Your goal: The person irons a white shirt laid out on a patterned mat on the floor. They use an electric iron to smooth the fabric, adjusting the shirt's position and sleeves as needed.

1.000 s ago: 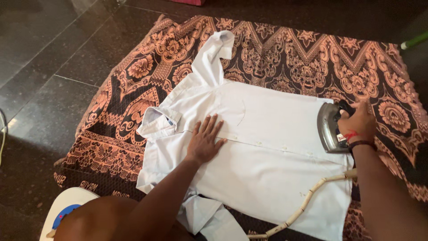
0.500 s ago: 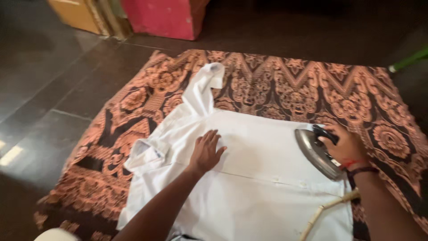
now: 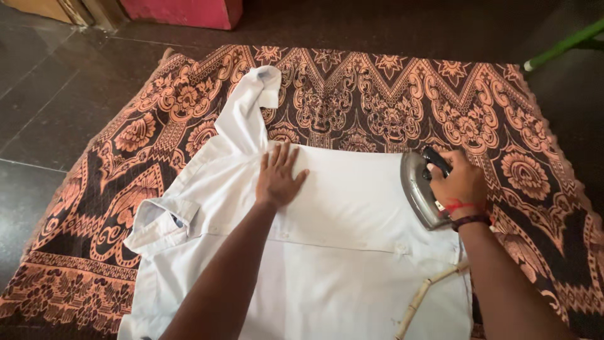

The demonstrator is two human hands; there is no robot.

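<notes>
Head view: your left hand (image 3: 277, 179) lies flat on the white shirt (image 3: 340, 252) in the middle of the frame, fingers (image 3: 284, 156) spread wide and holding nothing, palm pressing the cloth just below the sleeve that runs toward the upper left. Your right hand (image 3: 461, 186) is at the right of the frame, fingers closed around the black handle of the iron (image 3: 420, 189), which stands tilted on its side edge, its metal soleplate turned toward the left, at the right edge of the shirt. The iron's pale cord (image 3: 423, 297) trails down to the lower edge of the frame. The shirt is spread over a patterned orange-and-black blanket (image 3: 377, 94) on the dark tiled floor (image 3: 56, 101), with its collar (image 3: 160, 220) at the left.

Against half a second ago, your left hand has slid up the shirt toward the sleeve seam, and your right hand keeps its hold on the iron at much the same spot. The camera has dipped slightly, so less of the red box (image 3: 189, 12) shows at the top edge
</notes>
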